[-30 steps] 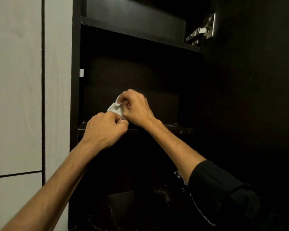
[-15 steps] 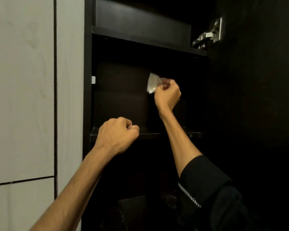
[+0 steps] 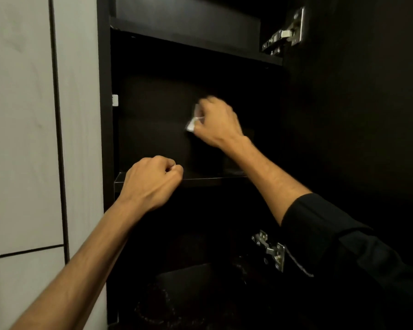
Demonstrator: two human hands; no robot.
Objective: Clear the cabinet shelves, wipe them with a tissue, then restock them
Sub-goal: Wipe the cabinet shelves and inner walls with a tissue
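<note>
A dark open cabinet fills the view. My right hand (image 3: 216, 123) is inside the middle compartment, blurred, shut on a small white tissue (image 3: 193, 122) that sticks out at its left side, close to the dark back panel. My left hand (image 3: 153, 182) is a closed fist with nothing visible in it, held in front of the front edge of the middle shelf (image 3: 215, 181). The upper shelf (image 3: 200, 45) runs above. Nothing shows standing on the middle shelf.
The open cabinet door (image 3: 355, 115) stands at the right with metal hinges (image 3: 284, 34) at the top and a lower hinge (image 3: 271, 250). A pale wall panel (image 3: 34, 115) borders the left. A dark patterned object (image 3: 181, 298) lies in the lower compartment.
My right hand with the tissue has dropped lower and shifted left across the back panel, now blurred. My left fist has stayed at the shelf's front edge.
</note>
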